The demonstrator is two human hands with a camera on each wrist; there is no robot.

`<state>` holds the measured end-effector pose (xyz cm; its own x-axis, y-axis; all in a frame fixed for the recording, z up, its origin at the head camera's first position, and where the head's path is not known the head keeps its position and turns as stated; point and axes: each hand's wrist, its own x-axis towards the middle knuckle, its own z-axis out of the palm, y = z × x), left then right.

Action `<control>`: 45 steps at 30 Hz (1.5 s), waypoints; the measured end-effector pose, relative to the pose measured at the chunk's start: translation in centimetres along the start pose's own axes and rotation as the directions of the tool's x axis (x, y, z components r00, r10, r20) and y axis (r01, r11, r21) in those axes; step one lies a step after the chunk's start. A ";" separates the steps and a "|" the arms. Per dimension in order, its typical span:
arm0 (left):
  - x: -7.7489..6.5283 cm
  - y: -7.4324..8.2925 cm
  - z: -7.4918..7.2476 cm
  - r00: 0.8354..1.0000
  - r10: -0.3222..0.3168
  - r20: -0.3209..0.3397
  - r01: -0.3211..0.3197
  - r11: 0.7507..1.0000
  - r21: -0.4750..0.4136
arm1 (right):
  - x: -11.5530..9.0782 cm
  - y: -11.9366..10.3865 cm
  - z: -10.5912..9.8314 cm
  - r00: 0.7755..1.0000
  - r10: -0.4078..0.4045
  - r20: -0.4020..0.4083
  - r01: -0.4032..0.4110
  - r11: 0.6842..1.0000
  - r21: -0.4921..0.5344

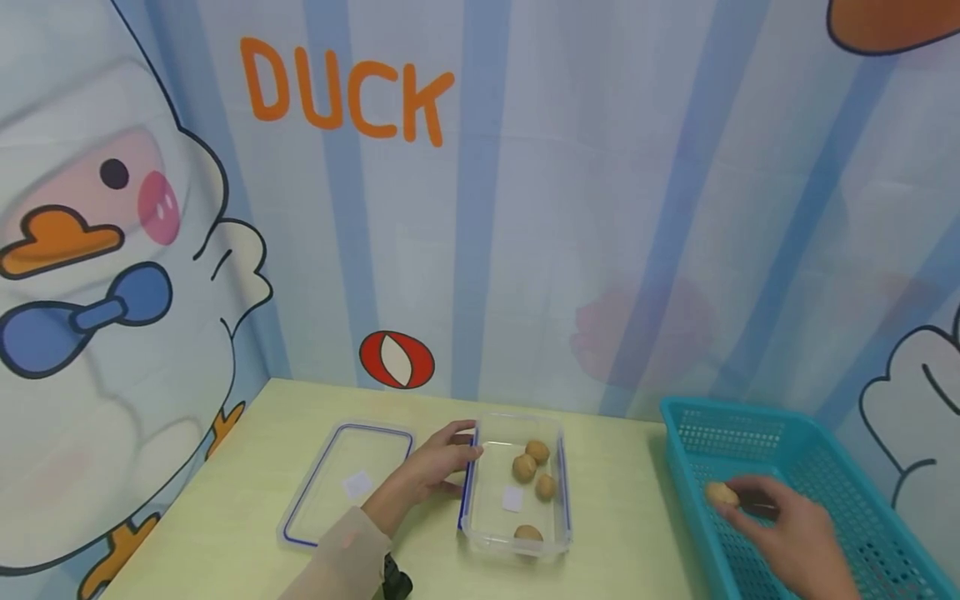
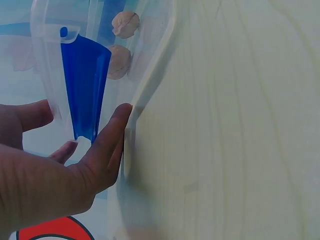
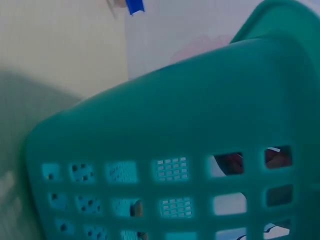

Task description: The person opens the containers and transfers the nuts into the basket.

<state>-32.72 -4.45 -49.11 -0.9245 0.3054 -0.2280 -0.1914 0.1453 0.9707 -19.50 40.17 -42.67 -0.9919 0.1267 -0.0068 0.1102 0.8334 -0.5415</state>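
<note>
a walnut sits in the right hand, pinched narrowly at the fingertips, within the outline of the basket and near its left side. that hand comes in from the lower right, its fingers pointing leftward. the left hand, its arm slanting up from below, lies against the left side of the clear box; the fingers are spread, fairly straight, touching rather than wrapped round, with the blue clip between thumb and fingers. four more walnuts lie in the box, beside a white slip. the lid is flat on the table, left of the box, partly behind the left arm.
</note>
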 end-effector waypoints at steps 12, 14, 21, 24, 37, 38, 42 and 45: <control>0.1 -0.4 0.0 1.000 0.001 -0.006 -0.001 1.000 -0.011 | 1.0 0.9 0.8 0.994 0.022 0.109 -0.018 0.999 -0.038; 0.2 -0.4 0.0 1.000 0.000 -0.007 0.000 1.000 -0.008 | 1.0 1.0 0.8 0.994 0.021 0.106 -0.017 0.999 -0.040; 0.3 -0.5 0.0 1.000 -0.005 -0.011 0.005 1.000 -0.005 | 1.2 1.1 1.0 0.996 -0.001 0.089 0.006 0.999 -0.050; 0.2 -0.6 0.0 1.000 -0.004 -0.011 0.004 1.000 -0.009 | 1.2 1.1 1.1 0.996 -0.003 0.085 0.009 0.997 -0.070; 0.1 -0.3 0.3 1.000 -0.007 -0.009 0.007 1.000 -0.002 | -2.1 -6.8 3.1 0.878 -0.381 -0.291 0.382 0.922 -0.053; 0.1 -0.3 0.3 1.000 -0.007 -0.011 0.007 1.000 -0.004 | -2.1 -8.0 3.7 0.856 -0.422 -0.299 0.424 0.903 -0.063; 0.1 -0.2 0.3 1.000 -0.004 -0.017 0.004 1.000 -0.004 | -1.6 -11.8 6.6 0.809 -0.538 -0.238 0.548 0.836 -0.029; 0.1 -0.2 0.3 1.000 -0.002 -0.015 0.002 1.000 -0.005 | -0.6 -13.5 9.0 0.795 -0.594 -0.124 0.605 0.794 0.069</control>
<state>-32.69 -4.20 -49.34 -0.9289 0.2910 -0.2291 -0.1951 0.1414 0.9705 -20.98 24.02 -42.94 -0.8457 -0.3278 0.4210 -0.5166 0.7007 -0.4921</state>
